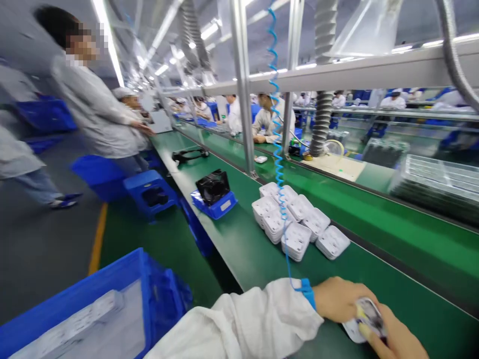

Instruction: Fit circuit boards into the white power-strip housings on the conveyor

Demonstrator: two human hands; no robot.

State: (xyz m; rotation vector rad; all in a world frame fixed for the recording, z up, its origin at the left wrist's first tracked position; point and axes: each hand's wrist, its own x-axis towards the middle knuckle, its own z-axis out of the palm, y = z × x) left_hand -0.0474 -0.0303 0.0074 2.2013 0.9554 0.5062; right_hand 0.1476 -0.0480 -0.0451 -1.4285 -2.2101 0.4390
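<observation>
**White Plastic Part Held at the Bench Edge**

White plastic part (364, 319) is held between both hands at the lower right of the view, just above the green bench surface (239, 239). The left hand (339, 299) is closed over the part's left side, with its fingers curled around the edge. The right hand (396, 339) is placed against the part from below and to the right, its fingers pressed onto the face. The part's details are blurred and cannot be made out.

A blue wrist strap (309, 291) is worn on the left wrist, over a white sleeve (243, 324). A blue coiled cord (277, 129) is attached to the strap and runs upward past the overhead rail (374, 67).

Stacks of white moulded parts (299, 222) are grouped on the bench beyond the hands, well apart from them. A small blue tray (219, 207) holding a black component (212, 185) is set farther along the bench. A green conveyor belt (392, 209) runs alongside the bench on the right.

A large blue crate (75, 299) is located at the lower left, beside the bench, and a blue stool (149, 192) stands on the floor farther off. Other people in pale work coats (93, 109) are positioned along the line on the left and in the background.
</observation>
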